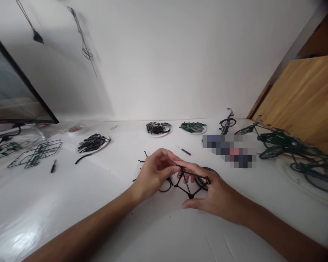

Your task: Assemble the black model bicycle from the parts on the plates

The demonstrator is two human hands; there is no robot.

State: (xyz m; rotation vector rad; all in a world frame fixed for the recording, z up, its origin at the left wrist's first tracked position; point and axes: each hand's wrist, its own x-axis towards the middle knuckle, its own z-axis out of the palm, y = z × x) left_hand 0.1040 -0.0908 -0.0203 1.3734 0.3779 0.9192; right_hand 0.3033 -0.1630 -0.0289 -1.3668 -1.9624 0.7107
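2 contact pts on blk plastic model bike frame (184, 182) | POS: you hold it just above counter (43, 214), centre of view | L hand (153, 174): fingertips pinched on upper corner | R hand (217, 193): fingers + thumb clamped on far end, hands together | HANDLING: est. light, stiff, thin tubes, poss. brittle; grip at joints, not mid-tube | NEAR: blk tyre (211, 169) behind R hand, small screwdriver (183, 150) beyond

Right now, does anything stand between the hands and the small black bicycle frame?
Nothing visible does: the left hand and right hand both touch the frame. The black tyre lies behind it, not between.
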